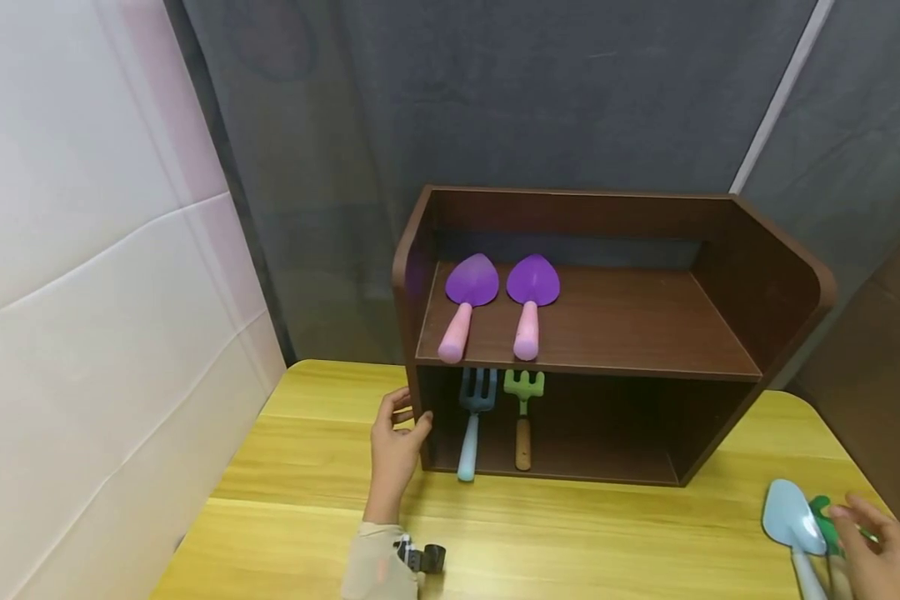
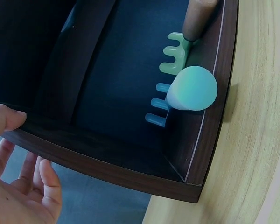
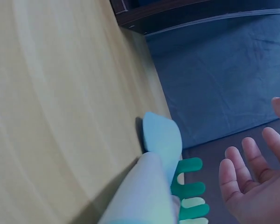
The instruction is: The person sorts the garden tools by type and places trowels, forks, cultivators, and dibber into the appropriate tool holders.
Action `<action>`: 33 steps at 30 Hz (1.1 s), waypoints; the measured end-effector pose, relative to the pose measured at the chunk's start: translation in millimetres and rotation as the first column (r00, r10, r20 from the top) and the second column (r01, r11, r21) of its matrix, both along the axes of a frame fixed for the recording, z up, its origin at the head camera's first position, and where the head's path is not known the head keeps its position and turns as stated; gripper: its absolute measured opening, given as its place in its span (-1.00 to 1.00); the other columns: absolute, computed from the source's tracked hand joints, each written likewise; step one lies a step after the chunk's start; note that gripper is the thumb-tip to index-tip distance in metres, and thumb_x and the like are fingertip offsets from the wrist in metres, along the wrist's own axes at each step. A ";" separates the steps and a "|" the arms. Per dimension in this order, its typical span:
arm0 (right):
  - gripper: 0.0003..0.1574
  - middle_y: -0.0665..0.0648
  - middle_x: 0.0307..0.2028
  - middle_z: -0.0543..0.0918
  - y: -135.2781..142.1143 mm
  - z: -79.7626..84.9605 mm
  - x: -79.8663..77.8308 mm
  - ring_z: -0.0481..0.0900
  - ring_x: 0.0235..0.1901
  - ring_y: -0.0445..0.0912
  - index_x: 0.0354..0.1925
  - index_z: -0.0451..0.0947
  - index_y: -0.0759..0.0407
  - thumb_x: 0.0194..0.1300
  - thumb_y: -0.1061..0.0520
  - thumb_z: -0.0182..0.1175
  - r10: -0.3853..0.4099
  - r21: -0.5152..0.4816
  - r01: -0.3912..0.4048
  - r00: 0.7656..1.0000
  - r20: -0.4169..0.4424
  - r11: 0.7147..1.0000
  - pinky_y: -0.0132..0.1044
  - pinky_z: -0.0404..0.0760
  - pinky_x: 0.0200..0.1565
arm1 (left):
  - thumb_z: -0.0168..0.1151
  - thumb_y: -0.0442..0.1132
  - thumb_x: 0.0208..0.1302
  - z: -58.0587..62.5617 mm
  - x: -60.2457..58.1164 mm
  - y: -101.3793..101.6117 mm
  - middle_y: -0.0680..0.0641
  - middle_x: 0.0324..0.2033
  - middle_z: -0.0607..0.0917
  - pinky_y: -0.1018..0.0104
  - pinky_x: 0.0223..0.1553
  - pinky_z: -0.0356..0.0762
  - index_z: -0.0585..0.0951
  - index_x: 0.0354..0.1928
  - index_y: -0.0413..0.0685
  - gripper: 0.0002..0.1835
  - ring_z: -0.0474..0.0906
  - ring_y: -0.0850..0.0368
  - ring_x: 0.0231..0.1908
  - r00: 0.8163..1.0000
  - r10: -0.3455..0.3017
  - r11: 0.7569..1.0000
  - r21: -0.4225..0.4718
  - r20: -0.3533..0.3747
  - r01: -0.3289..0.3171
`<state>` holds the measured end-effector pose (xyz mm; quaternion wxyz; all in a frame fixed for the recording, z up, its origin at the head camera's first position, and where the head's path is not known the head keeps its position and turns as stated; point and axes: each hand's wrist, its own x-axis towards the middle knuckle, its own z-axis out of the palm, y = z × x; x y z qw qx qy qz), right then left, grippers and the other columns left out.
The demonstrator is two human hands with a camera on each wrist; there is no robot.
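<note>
A grey curtain [image 1: 570,92] fills the upper centre of the head frame. The yellow wood-grain table [image 1: 307,467] spans the lower part. On it, centre right, stands a dark brown two-tier shelf unit [image 1: 645,321], upright.

The left hand [image 1: 396,454], lower centre, grips the shelf unit's left side panel, thumb on the inner face, fingers on the outer. The right hand [image 1: 881,550], lower right corner, has its fingers apart and loosely bent, holding nothing; the right wrist view shows it clear of the tools beside it.

Those tools lie on the table at lower right: a light blue trowel [image 1: 789,512], partly over a dark green fork [image 3: 189,190]. Two purple trowels [image 1: 534,279] with pink handles lie side by side on the upper tier, left half. Below them, on the lower tier, are a blue fork [image 1: 470,437] and, to its right, a smaller light green fork [image 1: 525,387] with a wooden handle.
</note>
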<state>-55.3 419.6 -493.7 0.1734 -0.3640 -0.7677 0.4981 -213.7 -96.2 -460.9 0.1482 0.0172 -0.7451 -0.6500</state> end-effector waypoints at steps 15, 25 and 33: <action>-0.41 -0.64 -0.58 0.24 -14.3 -24.3 5.1 0.26 -0.57 -0.67 0.35 0.20 -0.25 0.39 -0.08 0.02 -0.072 -0.025 0.075 0.992 0.103 0.997 -0.63 0.35 -0.49 | 0.32 -0.39 0.13 0.7 2.4 -1.3 -0.15 -0.07 0.61 0.42 -0.24 0.44 0.54 0.08 -0.03 -0.56 0.51 0.07 -0.15 1.000 0.014 1.000 -0.002 -0.006 -0.014; -0.29 0.33 0.11 0.44 -10.5 -31.5 4.1 0.49 -0.35 -0.24 0.35 0.22 0.02 0.34 -0.20 0.03 0.001 0.008 -0.003 0.972 0.237 1.000 -0.53 0.32 -0.48 | 0.31 -0.39 0.13 0.0 3.1 -1.9 -0.15 -0.08 0.61 0.43 -0.26 0.44 0.54 0.08 -0.04 -0.57 0.51 0.11 -0.17 1.000 0.013 1.000 -0.002 -0.009 -0.013; -0.23 0.65 0.14 0.33 -10.0 -32.3 -1.6 0.54 -0.08 0.43 0.28 0.19 0.51 0.34 0.01 0.12 0.102 0.162 -0.161 0.941 0.324 0.974 -0.14 0.63 -0.39 | 0.31 -0.39 0.13 1.3 1.3 -1.5 -0.16 -0.08 0.60 0.41 -0.24 0.44 0.54 0.09 -0.04 -0.56 0.49 0.07 -0.16 1.000 0.014 1.000 0.003 -0.005 -0.014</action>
